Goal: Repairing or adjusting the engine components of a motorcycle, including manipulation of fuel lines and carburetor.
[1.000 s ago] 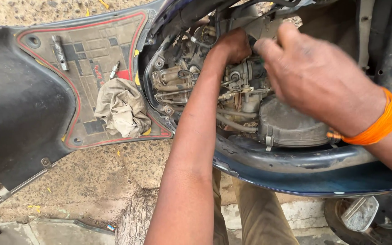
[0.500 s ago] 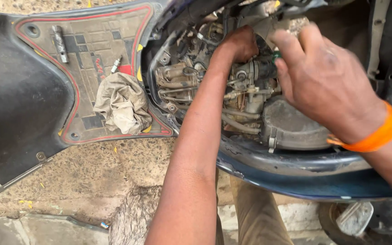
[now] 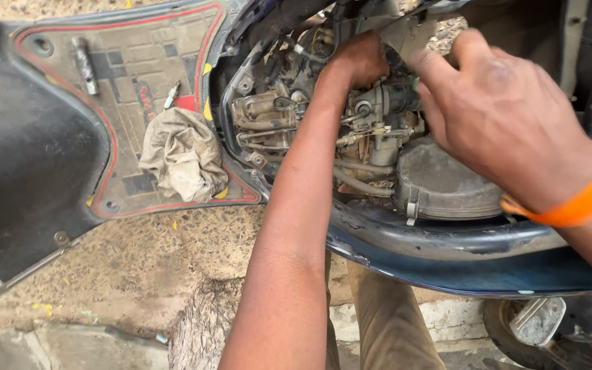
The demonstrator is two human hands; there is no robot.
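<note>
Greasy carburettor (image 3: pixel 378 113): my left hand (image 3: pixel 358 60) curls behind it, grip hidden; right hand (image 3: pixel 508 127), fingers loosely bent, empty. Hoses (image 3: pixel 361 179) below my fingers could snag, I judge.

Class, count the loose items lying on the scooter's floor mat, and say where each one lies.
3: a metal socket tool at the top left, a spark plug mid-mat, a crumpled rag below it. Others may be hidden underneath.

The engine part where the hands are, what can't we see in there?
- Head view: left hand fingertips, tucked behind the carburettor and hoses.
- What the right hand touches: its own back covers it.
- Rear wheel: cut by the bottom edge.
- Small metal pieces on the footboard: too small to name.
</note>
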